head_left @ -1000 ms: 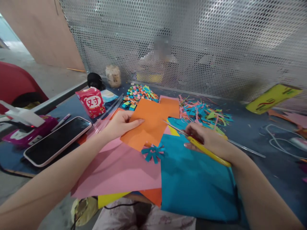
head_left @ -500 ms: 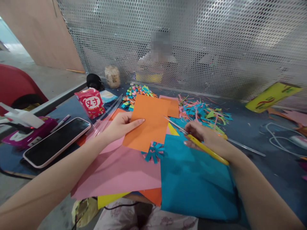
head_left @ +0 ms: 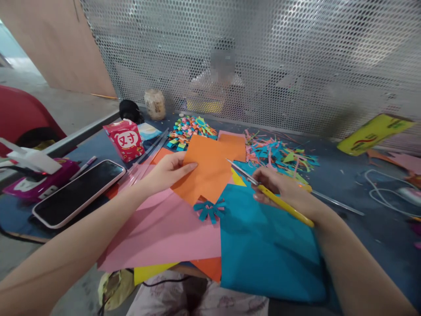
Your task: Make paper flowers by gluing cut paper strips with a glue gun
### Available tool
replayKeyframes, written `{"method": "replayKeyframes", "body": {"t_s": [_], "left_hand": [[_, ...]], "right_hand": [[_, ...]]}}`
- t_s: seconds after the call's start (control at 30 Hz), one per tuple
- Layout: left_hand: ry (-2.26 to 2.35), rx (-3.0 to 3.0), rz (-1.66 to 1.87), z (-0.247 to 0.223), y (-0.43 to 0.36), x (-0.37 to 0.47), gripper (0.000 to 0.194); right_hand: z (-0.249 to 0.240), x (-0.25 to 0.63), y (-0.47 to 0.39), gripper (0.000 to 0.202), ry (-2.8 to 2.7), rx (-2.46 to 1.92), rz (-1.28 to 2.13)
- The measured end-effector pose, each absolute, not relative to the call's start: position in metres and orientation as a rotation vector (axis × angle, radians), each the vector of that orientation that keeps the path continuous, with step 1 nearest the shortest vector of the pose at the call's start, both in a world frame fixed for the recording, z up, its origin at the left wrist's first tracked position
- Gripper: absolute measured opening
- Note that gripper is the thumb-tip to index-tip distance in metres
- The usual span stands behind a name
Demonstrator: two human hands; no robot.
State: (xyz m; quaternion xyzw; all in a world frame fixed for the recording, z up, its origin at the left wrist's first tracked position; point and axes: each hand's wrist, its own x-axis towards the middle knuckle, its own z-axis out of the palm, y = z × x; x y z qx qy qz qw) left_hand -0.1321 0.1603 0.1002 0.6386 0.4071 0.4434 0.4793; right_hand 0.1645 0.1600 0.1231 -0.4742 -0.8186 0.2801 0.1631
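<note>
My left hand (head_left: 169, 172) pinches the left edge of an orange paper sheet (head_left: 208, 166), thumb on top. In my right hand (head_left: 274, 186) is a pair of scissors with yellow handles (head_left: 286, 206); its metal blades point up and left, tips close to the orange sheet's right edge. Just under the sheet's lower corner lies a blue fringed paper piece (head_left: 210, 211). Large pink paper (head_left: 164, 241) spreads below my left hand, and blue paper (head_left: 269, 259) lies beneath my right hand.
Behind are a pile of small coloured paper pieces (head_left: 187, 129) and a heap of paper strips (head_left: 279, 153). A phone (head_left: 79, 193), a red packet (head_left: 125, 139) and a purple power strip (head_left: 42, 182) stand left. A yellow roll (head_left: 373, 134) leans against the perforated metal panel (head_left: 296, 57).
The orange sheet has tilted in my left hand, its lower corner moving left and up and uncovering more of the table papers. My right hand with the scissors has hardly moved.
</note>
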Motion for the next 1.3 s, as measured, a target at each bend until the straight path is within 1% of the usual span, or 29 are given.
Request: {"method": "replayKeyframes", "body": {"t_s": [0.2,0.4,0.5,0.7,0.83,1.07,1.3], "left_hand": [[1.096,1.519,1.203,0.1035,0.1588,-0.1321,0.050],[1.104,1.507,1.186,0.1060,0.1558,-0.1332,0.045],[1.090,1.513,1.167,0.1059,0.1556,-0.1337,0.044],[1.076,1.508,1.151,0.1057,0.1543,-0.1324,0.046],[1.092,1.527,1.151,0.1055,0.1545,-0.1319,0.043],[1.117,1.549,1.156,0.1061,0.1551,-0.1327,0.039],[1.092,1.503,1.162,0.1044,0.1551,-0.1309,0.040]], "right_hand": [[0.1227,0.1651,0.1615,0.035,-2.378,-1.405,0.854],[0.1232,0.1655,0.1620,0.037,-2.337,-1.412,0.918],[0.1250,0.1639,0.1616,0.037,-2.352,-1.424,0.892],[0.1265,0.1625,0.1615,0.039,-2.384,-1.486,0.805],[0.1268,0.1632,0.1623,0.039,-2.386,-1.499,0.758],[0.1266,0.1654,0.1633,0.039,-2.356,-1.503,0.803],[0.1269,0.1640,0.1624,0.038,-2.293,-1.496,0.815]]}}
